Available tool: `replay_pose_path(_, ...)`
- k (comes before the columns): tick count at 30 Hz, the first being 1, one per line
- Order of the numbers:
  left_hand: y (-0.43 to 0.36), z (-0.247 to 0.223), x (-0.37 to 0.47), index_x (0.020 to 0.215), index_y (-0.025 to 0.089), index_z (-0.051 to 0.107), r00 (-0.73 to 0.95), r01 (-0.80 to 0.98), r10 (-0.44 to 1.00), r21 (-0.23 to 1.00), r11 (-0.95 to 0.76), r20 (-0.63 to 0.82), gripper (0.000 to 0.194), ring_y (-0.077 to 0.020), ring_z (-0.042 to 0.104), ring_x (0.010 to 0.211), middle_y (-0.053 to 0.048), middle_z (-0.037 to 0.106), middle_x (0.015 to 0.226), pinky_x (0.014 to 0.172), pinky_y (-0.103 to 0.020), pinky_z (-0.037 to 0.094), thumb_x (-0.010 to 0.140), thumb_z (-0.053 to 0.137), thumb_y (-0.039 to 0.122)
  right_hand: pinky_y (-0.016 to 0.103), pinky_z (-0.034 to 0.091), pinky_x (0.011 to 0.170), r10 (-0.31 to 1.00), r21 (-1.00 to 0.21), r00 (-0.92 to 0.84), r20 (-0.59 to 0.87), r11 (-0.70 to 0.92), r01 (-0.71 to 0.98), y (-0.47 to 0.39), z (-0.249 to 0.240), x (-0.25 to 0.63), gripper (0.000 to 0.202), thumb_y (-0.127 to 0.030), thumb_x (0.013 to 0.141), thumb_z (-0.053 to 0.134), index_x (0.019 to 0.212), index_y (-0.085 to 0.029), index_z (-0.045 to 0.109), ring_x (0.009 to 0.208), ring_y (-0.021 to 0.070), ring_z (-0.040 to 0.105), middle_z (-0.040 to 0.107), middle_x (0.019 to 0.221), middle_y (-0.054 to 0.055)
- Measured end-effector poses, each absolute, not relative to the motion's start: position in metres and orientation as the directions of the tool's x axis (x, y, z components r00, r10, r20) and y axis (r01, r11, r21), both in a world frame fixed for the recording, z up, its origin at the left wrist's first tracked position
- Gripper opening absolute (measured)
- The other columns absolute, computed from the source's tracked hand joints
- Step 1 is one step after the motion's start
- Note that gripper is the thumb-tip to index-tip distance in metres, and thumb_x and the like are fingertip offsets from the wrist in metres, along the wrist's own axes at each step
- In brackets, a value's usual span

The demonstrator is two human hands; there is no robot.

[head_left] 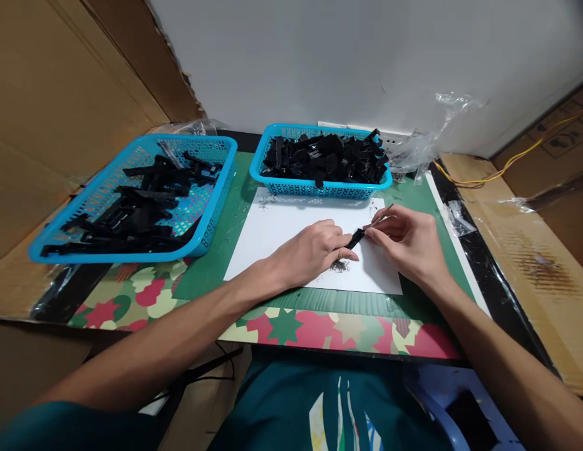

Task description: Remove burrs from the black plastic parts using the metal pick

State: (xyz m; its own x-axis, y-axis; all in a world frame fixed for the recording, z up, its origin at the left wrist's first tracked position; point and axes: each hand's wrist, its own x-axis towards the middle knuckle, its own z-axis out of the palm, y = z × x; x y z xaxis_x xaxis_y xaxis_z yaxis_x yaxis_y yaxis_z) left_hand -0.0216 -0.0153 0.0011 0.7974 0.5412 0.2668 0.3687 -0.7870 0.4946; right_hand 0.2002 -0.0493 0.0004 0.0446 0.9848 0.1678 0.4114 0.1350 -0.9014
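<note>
My left hand is closed around a small black plastic part above a white sheet. In my right hand a thin metal tool, perhaps tweezers, is pinched between thumb and fingers. Its lower end meets the far end of the black part; the exact contact is too small to make out. Just below the left hand, a little heap of tiny metal pieces lies on the sheet. The left fingers hide much of the black part.
A blue basket of long black parts stands at the left. Behind the sheet is another blue basket, heaped with small black parts. Clear plastic bags lie at the back right. Cardboard and a yellow cable border the right side.
</note>
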Motion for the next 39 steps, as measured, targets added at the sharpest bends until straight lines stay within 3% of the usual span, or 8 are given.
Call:
replay_pose_path(6, -0.015, 0.001, -0.021, 0.087, 0.017, 0.075, 0.789, 0.351, 0.555, 0.549, -0.759, 0.263, 0.03, -0.0207, 0.058, 0.077, -0.004, 0.063, 0.073, 0.075, -0.035, 0.045, 0.107, 0.056, 0.029, 0.037, 0.065, 0.071, 0.988, -0.875, 0.032, 0.151, 0.119, 0.468, -0.047, 0.004, 0.2, 0.014, -0.03, 0.078, 0.078, 0.085, -0.019, 0.073, 0.078, 0.0291, 0.081, 0.082, 0.081, 0.009)
replay_pose_path(16, -0.012, 0.003, -0.021, 0.088, 0.016, 0.081, 0.737, 0.357, 0.639, 0.675, -0.645, 0.221, 0.03, -0.0179, 0.058, 0.073, -0.004, 0.065, 0.073, 0.071, -0.034, 0.044, 0.104, 0.058, 0.026, 0.037, 0.065, 0.074, 0.995, -0.917, 0.029, 0.094, 0.075, 0.391, -0.039, -0.003, 0.203, 0.012, -0.027, 0.077, 0.077, 0.084, -0.018, 0.075, 0.082, 0.0302, 0.082, 0.083, 0.084, 0.01)
replay_pose_path(25, -0.012, 0.009, -0.024, 0.083, 0.016, 0.08, 0.718, 0.369, 0.677, 0.736, -0.568, 0.163, 0.028, -0.0156, 0.056, 0.071, -0.002, 0.063, 0.071, 0.07, -0.032, 0.042, 0.102, 0.06, 0.024, 0.031, 0.06, 0.068, 0.997, -0.929, 0.029, 0.075, 0.06, 0.365, -0.037, -0.005, 0.201, 0.014, -0.027, 0.076, 0.077, 0.084, -0.015, 0.076, 0.081, 0.0275, 0.08, 0.082, 0.083, 0.01)
replay_pose_path(32, -0.01, 0.009, -0.022, 0.075, 0.014, 0.078, 0.679, 0.345, 0.723, 0.816, -0.464, 0.124, 0.035, -0.0144, 0.052, 0.064, -0.003, 0.063, 0.067, 0.064, -0.03, 0.04, 0.1, 0.062, 0.031, 0.028, 0.05, 0.061, 0.995, -0.912, 0.01, 0.104, 0.091, 0.4, -0.036, -0.006, 0.198, 0.011, -0.025, 0.08, 0.072, 0.076, -0.015, 0.074, 0.069, 0.0211, 0.073, 0.079, 0.074, 0.008)
replay_pose_path(36, -0.007, 0.014, -0.026, 0.091, 0.014, 0.082, 0.613, 0.358, 0.783, 0.846, -0.395, 0.106, 0.029, -0.0161, 0.06, 0.07, -0.005, 0.073, 0.08, 0.064, -0.029, 0.043, 0.1, 0.062, 0.034, 0.03, 0.052, 0.061, 0.99, -0.938, 0.05, 0.129, 0.105, 0.33, -0.036, -0.003, 0.202, 0.016, -0.029, 0.08, 0.074, 0.086, -0.015, 0.075, 0.068, 0.0209, 0.071, 0.079, 0.08, 0.009)
replay_pose_path(39, -0.004, 0.017, -0.03, 0.11, 0.016, 0.083, 0.507, 0.345, 0.847, 0.862, -0.372, 0.163, 0.033, -0.0187, 0.065, 0.082, -0.008, 0.078, 0.1, 0.071, -0.03, 0.047, 0.1, 0.065, 0.043, 0.031, 0.051, 0.06, 0.991, -0.905, 0.007, 0.131, 0.117, 0.408, -0.038, 0.002, 0.212, 0.025, -0.033, 0.083, 0.074, 0.099, -0.014, 0.078, 0.071, 0.0215, 0.07, 0.079, 0.083, 0.009)
